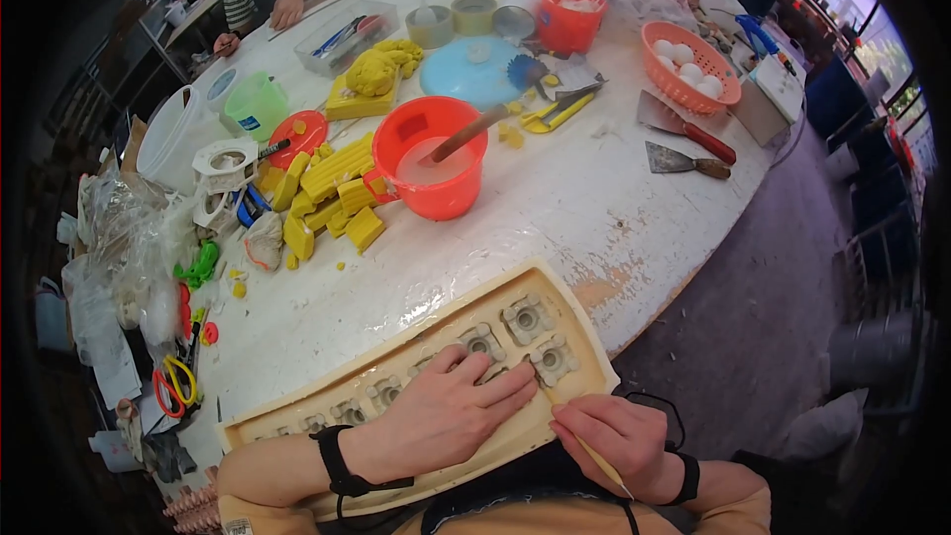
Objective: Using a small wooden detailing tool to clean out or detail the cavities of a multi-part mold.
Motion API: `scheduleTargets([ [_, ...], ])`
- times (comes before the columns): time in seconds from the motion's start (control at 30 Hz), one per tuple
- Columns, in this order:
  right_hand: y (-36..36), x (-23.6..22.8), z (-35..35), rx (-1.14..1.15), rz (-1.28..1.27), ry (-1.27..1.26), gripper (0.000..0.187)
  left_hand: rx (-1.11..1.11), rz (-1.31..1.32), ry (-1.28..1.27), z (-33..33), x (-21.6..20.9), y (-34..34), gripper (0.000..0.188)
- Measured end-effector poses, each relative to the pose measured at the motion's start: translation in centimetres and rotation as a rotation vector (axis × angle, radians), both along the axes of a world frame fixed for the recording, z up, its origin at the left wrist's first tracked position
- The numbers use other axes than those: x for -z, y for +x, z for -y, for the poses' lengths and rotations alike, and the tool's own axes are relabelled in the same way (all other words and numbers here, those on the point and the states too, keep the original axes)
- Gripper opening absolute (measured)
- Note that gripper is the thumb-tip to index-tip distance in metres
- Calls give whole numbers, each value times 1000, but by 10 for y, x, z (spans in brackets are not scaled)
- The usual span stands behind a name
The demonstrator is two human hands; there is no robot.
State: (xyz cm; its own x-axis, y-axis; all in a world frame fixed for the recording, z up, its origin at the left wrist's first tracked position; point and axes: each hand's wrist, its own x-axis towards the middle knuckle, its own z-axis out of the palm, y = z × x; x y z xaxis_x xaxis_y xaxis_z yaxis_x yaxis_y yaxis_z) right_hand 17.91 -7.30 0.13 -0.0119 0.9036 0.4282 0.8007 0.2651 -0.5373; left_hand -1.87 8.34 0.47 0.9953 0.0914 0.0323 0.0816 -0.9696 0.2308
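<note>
A long cream mould tray (591, 329) lies slantwise at the table's near edge, against my body. Inside it are rows of grey square pieces (526, 318), each with a round hole in the middle. My left hand (448, 418) rests on the tray with its fingers stretched over the pieces, covering some of them. In my right hand (622, 436) is a thin wooden stick tool (600, 462), pinched like a pen. Its tip touches near the lower right piece, close to my left fingertips.
Beyond the tray stands a red bucket (437, 200) with pinkish liquid and a stirring stick. Yellow clay blocks (337, 168) lie left of it. Two scrapers (689, 160) and a basket (730, 91) of white balls are at right. Another person's hand (290, 6) is at far left.
</note>
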Motion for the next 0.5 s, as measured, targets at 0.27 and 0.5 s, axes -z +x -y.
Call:
scheduleTargets([
  [0.27,0,-5,-3,39,-97,-5,23,-6,-6,-71,1,-2,0,48],
  [0.5,26,-9,8,178,-375,102,15,-43,-30,-105,4,-9,-1,54],
])
